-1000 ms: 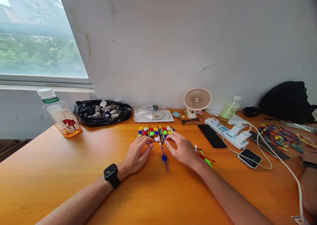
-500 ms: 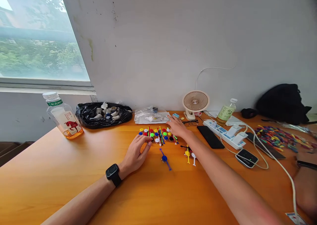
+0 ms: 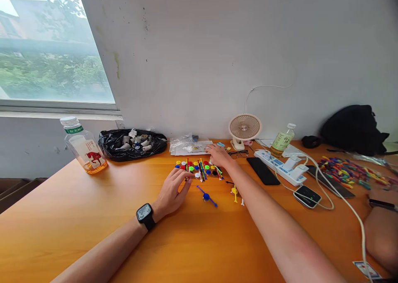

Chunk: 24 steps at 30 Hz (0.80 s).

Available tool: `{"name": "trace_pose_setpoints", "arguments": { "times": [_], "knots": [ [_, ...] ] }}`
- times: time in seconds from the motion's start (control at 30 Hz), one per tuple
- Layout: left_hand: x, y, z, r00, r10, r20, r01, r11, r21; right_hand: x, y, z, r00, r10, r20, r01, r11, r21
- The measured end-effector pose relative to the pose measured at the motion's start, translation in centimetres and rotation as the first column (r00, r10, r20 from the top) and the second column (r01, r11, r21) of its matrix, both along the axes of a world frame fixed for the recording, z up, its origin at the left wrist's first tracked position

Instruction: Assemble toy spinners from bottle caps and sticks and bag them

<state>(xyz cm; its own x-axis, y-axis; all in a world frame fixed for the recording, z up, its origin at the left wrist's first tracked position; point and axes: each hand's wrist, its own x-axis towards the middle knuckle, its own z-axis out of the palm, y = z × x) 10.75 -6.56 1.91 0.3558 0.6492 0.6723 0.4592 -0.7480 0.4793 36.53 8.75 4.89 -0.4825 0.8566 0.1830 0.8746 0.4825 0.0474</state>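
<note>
Small colourful discs (image 3: 191,168) and thin arrow sticks (image 3: 202,169) lie in a group on the wooden table. My left hand (image 3: 172,191), a black watch on its wrist, rests at the group's left front edge. Its fingers are bent loosely, thumb apart, close to a dark piece they partly cover. My right hand (image 3: 217,155) reaches over the group's back right side, fingers apart and bent down; nothing shows in them. Nearer me lies a blue spinner (image 3: 206,197), a disc with an arrow across it. A yellow spinner (image 3: 234,191) sits beside my right forearm, which partly hides a white one.
Behind the pieces are a black bag (image 3: 132,145) of scraps, plastic wrapping (image 3: 186,145), a fan (image 3: 244,127) and glasses (image 3: 239,154). Right stand a phone (image 3: 263,171), power strip (image 3: 281,167), trailing cables and a coloured pile (image 3: 345,171). Another person's arm (image 3: 382,229) is at the right edge.
The blue spinner's arrow has turned to a different angle. My right hand has shifted slightly left over the group, its forearm now covering more of the white spinner. My left hand stays nearly in place.
</note>
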Motion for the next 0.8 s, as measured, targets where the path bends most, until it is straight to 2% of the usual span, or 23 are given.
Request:
{"name": "trace_pose_setpoints", "arguments": {
  "times": [0.33,0.47,0.53,0.67,0.8],
  "knots": [
    [-0.4,0.4,-0.1,0.999,0.034,0.024,-0.033,0.999,-0.02,-1.5,-0.1,-1.7,0.999,0.008,0.031,-0.01,0.999,0.048],
    [-0.7,0.6,-0.3,0.999,0.048,0.009,-0.048,0.999,-0.006,-1.3,-0.3,-1.6,1.0,-0.009,0.015,0.007,0.993,0.115],
    [-0.8,0.7,-0.1,0.999,0.051,-0.01,-0.051,0.998,0.041,-0.9,-0.3,-1.3,1.0,-0.021,-0.002,0.021,0.986,0.165],
    [0.1,-0.4,1.8,0.997,-0.016,-0.07,0.03,0.978,0.204,-0.5,-0.1,-0.3,0.999,-0.017,-0.03,0.024,0.964,0.264],
    [4.5,-4.0,5.2,0.974,-0.187,-0.13,0.218,0.928,0.303,-1.2,0.4,0.9,0.999,0.007,-0.046,0.009,0.943,0.332]
  ]
}}
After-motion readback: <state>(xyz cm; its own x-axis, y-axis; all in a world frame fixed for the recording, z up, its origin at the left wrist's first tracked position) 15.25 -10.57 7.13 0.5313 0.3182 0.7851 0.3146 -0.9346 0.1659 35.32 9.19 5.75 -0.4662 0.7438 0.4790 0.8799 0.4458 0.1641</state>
